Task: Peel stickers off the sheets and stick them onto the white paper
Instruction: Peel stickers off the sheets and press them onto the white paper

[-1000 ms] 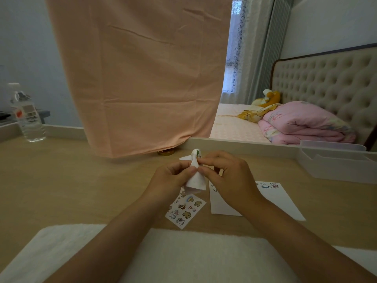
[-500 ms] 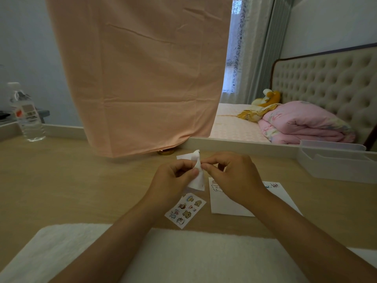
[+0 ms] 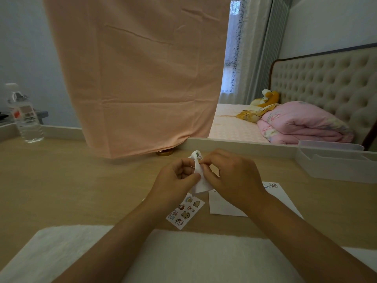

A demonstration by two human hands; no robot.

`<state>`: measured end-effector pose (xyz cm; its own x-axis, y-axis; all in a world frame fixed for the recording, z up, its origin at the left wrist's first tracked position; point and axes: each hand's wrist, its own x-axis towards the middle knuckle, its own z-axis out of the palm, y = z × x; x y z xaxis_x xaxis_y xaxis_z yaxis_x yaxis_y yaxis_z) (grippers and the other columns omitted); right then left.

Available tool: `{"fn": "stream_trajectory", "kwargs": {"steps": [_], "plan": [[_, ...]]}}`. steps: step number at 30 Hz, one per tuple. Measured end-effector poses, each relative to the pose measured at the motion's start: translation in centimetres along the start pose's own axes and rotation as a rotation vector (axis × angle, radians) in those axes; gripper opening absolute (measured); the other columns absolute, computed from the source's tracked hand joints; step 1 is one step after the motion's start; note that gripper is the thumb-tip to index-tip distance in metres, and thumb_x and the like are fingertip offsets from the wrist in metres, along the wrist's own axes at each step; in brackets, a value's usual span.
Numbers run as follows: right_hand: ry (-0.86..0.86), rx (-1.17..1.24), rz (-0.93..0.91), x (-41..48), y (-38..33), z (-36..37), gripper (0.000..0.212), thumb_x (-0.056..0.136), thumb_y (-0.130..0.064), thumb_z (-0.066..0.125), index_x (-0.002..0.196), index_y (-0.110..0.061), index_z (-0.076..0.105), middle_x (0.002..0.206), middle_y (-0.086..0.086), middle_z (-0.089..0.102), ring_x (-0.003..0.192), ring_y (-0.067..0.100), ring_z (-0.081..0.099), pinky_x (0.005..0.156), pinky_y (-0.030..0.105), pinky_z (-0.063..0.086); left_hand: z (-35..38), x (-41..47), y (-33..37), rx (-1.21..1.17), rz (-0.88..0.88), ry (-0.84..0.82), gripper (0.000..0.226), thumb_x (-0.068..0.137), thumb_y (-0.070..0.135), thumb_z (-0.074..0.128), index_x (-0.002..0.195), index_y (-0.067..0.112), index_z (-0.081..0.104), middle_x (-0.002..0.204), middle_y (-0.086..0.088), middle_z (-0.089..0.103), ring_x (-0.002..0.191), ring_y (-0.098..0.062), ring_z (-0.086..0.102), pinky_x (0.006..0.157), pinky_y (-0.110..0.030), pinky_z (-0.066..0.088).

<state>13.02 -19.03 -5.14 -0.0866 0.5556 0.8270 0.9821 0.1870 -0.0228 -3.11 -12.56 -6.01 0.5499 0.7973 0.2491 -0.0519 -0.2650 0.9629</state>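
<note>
Mid-peel: left hand [image 3: 175, 178] and right hand [image 3: 234, 178] both pinch a bent sticker sheet [image 3: 201, 181]. Nearby white paper [image 3: 222, 205] bears few stickers [image 3: 270, 185]; flat sheet [image 3: 184, 211] looks full. Much left.

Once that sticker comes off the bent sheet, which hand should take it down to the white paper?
Right, likely. The right hand pinches at the bent sheet near its top, and the white paper lies on the table just below that hand; the left hand only holds the sheet.
</note>
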Motion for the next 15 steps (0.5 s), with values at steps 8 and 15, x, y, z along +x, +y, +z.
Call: {"fn": "stream_trajectory", "kwargs": {"steps": [8,15], "plan": [[-0.123,0.124,0.206,0.0,-0.43,0.37,0.017,0.091,-0.043,0.062,0.1,-0.033,0.073,0.093,-0.019,0.065,0.062,-0.006,0.044,0.058,0.019,0.04,-0.18,-0.15,0.02,0.015,-0.001,0.0,0.021,0.095,0.004,0.06,0.104,0.02,0.071,0.098,-0.005,0.074,0.091,-0.017,0.072,0.072,-0.018,0.057],[-0.127,0.219,0.323,0.2,0.1,0.47,0.007,0.087,-0.033,0.076,0.093,-0.034,0.079,0.089,-0.019,0.071,0.065,0.0,0.056,0.063,0.03,0.052,-0.17,-0.05,-0.29,0.089,0.017,0.0,0.025,0.095,0.002,0.061,0.103,0.023,0.07,0.098,-0.004,0.074,0.092,-0.018,0.071,0.077,-0.023,0.059]]}}
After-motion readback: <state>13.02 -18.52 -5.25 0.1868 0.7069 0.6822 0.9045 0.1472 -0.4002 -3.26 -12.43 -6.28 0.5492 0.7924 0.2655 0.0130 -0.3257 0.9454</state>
